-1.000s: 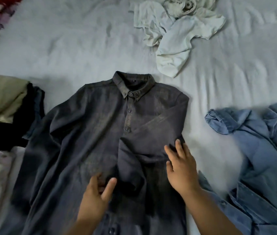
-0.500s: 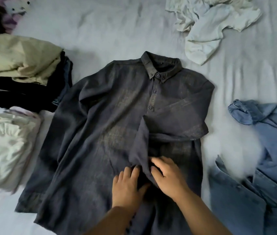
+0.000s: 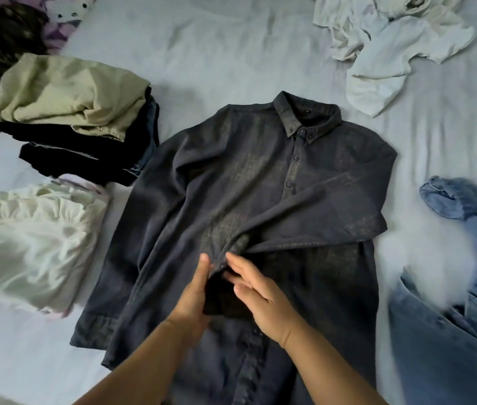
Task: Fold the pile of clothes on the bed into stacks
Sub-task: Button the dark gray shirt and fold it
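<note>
Surface: a bed (image 3: 231, 48) with a pale grey-blue sheet is carrying all the garments.
Task garment: a dark button-up shirt (image 3: 231, 185) is lying face up in the middle of the bed, collar (image 3: 307, 115) pointing away from the person, front placket buttoned.
Right sleeve of shirt: this sleeve (image 3: 333, 217) is lying folded across the chest, running from the shoulder on the right toward the centre, where its cuff end is meeting both hands.
Left sleeve of shirt: this sleeve (image 3: 132, 252) is lying extended down the left side, with its cuff resting on the sheet.
Left hand: the left hand (image 3: 193, 299) is reaching in on its edge, fingers straight, and is touching the sleeve end at the shirt's centre. The grip is wide; no fabric is visibly pinched.
Right hand: the right hand (image 3: 260, 296) is lying just beside the left hand, fingers extended over the same bunched cloth. The grip is wide, fingers pressing and not curling round the fabric.
Folded stack: an olive garment (image 3: 67, 95) is sitting on top of black folded items (image 3: 85, 153) to the left of the shirt, touching its shoulder area.
Cream item: a folded cream garment (image 3: 35, 238) is lying nearer the person, just beside the shirt's left sleeve.
Unfolded whites: crumpled white clothes (image 3: 392, 54) are lying beyond the collar, to the right.
Denim: a blue denim garment (image 3: 465, 287) is lying crumpled at the right edge, apart from the shirt.
</note>
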A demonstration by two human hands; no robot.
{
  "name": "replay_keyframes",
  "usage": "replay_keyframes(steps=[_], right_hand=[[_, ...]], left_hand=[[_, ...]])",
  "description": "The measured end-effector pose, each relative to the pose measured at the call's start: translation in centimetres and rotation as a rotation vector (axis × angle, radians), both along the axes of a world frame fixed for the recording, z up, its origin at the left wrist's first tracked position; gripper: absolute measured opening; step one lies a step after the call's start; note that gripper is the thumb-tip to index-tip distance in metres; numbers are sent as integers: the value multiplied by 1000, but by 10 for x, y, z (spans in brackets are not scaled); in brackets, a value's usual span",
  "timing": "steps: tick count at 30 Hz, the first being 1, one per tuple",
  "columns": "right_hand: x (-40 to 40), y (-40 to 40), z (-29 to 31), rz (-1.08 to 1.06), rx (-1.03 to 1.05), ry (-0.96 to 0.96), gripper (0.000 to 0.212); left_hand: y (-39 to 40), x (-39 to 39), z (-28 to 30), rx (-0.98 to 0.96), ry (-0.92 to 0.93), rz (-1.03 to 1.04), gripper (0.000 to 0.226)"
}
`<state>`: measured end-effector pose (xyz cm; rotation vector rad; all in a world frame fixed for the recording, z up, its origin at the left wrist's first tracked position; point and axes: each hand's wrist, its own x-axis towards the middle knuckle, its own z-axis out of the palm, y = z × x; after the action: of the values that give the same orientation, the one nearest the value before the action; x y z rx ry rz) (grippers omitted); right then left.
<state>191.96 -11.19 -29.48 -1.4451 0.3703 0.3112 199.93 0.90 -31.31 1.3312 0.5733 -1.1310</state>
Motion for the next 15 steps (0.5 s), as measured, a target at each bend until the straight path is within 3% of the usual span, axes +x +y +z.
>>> replay_keyframes(steps=[2, 5, 8, 11, 15], right_hand=[[6, 7, 4, -135, -110, -23, 45], [4, 1, -6, -300, -633, -59, 38], [-1, -15, -20, -119, -1068, 41, 40], [0, -21, -31, 60, -1259, 125, 65], [17, -20, -26, 205, -1329, 230, 79]], left_hand=[[4, 9, -1, 53, -41, -97, 49], [12, 33, -4, 188, -91, -47, 39], [27, 65, -6, 303, -183, 201, 32], [40, 76, -9, 381, -228, 364, 43], [40, 64, -10, 323, -208, 225, 55]])
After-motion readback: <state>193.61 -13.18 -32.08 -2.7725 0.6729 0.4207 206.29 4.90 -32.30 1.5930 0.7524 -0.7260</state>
